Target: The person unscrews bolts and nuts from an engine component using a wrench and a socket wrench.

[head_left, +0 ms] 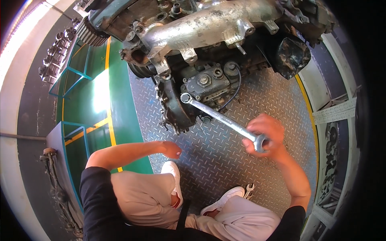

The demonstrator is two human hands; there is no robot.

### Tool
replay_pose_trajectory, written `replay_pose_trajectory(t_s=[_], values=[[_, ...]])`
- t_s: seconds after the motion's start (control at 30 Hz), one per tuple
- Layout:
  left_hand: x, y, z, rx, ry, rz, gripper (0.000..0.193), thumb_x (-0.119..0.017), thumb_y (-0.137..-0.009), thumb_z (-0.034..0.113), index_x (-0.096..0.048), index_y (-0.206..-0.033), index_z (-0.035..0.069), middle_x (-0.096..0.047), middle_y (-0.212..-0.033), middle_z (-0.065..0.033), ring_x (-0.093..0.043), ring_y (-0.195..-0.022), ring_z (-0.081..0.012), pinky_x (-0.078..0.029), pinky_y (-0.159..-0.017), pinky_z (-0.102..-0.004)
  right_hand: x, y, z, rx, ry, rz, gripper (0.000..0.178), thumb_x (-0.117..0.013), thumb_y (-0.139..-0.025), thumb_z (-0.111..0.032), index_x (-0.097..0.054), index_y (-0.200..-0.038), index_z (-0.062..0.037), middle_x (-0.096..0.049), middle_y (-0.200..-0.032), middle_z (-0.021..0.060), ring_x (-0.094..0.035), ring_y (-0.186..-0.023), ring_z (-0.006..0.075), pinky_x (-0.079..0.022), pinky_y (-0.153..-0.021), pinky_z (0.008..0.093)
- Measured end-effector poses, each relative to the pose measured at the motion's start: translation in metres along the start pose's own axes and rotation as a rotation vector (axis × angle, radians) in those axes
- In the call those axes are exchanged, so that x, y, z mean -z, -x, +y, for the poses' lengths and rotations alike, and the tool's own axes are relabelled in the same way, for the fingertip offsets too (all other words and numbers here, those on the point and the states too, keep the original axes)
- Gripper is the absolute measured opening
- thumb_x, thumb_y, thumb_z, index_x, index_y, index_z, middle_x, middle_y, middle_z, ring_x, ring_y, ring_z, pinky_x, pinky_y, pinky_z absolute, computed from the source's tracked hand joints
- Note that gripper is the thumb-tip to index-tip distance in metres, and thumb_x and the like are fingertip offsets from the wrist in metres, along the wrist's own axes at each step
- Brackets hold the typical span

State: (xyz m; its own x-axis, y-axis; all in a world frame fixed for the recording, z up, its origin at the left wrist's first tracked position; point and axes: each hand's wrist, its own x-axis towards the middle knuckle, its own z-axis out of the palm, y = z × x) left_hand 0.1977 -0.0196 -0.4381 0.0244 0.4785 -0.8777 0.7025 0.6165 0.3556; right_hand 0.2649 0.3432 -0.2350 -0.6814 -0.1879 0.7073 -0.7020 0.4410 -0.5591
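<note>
Below the big engine (201, 30), I am looking down from the head camera at a long silver wrench (223, 118), which is slanting across the middle of the view from upper left to lower right. With the right hand (274, 134) I am gripping it near its closer end; the fingers and thumb are curling around the metal there, and the rounded end is showing in front of the palm. The wrench's far ring is lying over the lower left edge of a dark metal cover (211, 86) on the engine's near side; I cannot tell whether it is fitting around a bolt. A larger bolt (204, 79) is sticking up from that cover, and a thin dark cable (240, 82) is looping down its right side.

The left hand (172, 150) is hanging well apart from the wrench, in front of the left knee. Its fingers are bending inward, but I cannot tell whether they are pressing together or pinching anything.

Under both hands, the patterned metal floor (217, 160) is spreading out. Two white shoes (172, 176) are resting on it, and a smaller wrench (249, 188) is lying just beside the right one. Along the right side, a pale shelf (334, 113) is standing.
</note>
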Motion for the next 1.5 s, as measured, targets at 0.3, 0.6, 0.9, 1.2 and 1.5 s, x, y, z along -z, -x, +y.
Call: replay_pose_trajectory(t_s=[0.3,0.6,0.9,1.2,1.5], values=[[-0.002,0.004,-0.001,-0.027,-0.006,0.037,0.041,-0.053,-0.091,0.041,-0.063,-0.117,0.012,-0.066,-0.113,-0.0167,-0.061,-0.108,-0.0373,-0.048,-0.09,-0.0466,-0.04,-0.018,-0.022,0.164,-0.071,-0.093,0.025,-0.078,-0.072,-0.016,-0.064,-0.089,-0.0048,-0.061,-0.072,0.0042,-0.059,-0.057,0.018,-0.046,-0.05,0.0299],[-0.031,-0.038,-0.02,-0.098,0.011,0.053,0.04,-0.054,-0.09,0.039,-0.065,-0.111,0.007,-0.068,-0.105,-0.0184,-0.064,-0.102,-0.0368,-0.049,-0.085,-0.0473,-0.118,-0.03,-0.064,0.58,0.391,-0.279,0.014,-0.062,-0.077,-0.022,-0.059,-0.074,-0.0093,-0.045,-0.071,-0.0022,-0.048,-0.074,0.0154,-0.04,-0.069,0.0294],[-0.006,-0.016,0.004,-0.166,0.11,0.142,0.04,-0.054,-0.09,0.039,-0.065,-0.111,0.007,-0.068,-0.105,-0.0184,-0.064,-0.101,-0.0368,-0.049,-0.085,-0.0473,-0.145,-0.037,-0.063,0.634,0.24,-0.349,0.016,-0.059,-0.072,-0.024,-0.055,-0.069,-0.0092,-0.049,-0.065,0.0005,-0.051,-0.067,0.0164,-0.04,-0.062,0.0298],[-0.007,-0.016,0.0,-0.18,0.136,0.162,0.039,-0.054,-0.09,0.038,-0.065,-0.111,0.007,-0.068,-0.105,-0.0184,-0.064,-0.101,-0.0369,-0.049,-0.085,-0.0473,-0.17,-0.039,-0.056,0.508,0.134,-0.375,0.022,-0.064,-0.074,-0.025,-0.048,-0.063,-0.0124,-0.04,-0.053,-0.0034,-0.043,-0.05,0.0134,-0.03,-0.049,0.0292],[-0.018,-0.008,-0.01,-0.137,0.138,0.181,0.039,-0.054,-0.09,0.037,-0.065,-0.111,0.007,-0.068,-0.106,-0.0184,-0.064,-0.101,-0.0369,-0.05,-0.085,-0.0472,-0.152,-0.031,-0.05,0.556,0.256,-0.62,0.027,-0.062,-0.079,-0.026,-0.048,-0.059,-0.0134,-0.045,-0.05,-0.0018,-0.045,-0.047,0.015,-0.03,-0.051,0.031]])
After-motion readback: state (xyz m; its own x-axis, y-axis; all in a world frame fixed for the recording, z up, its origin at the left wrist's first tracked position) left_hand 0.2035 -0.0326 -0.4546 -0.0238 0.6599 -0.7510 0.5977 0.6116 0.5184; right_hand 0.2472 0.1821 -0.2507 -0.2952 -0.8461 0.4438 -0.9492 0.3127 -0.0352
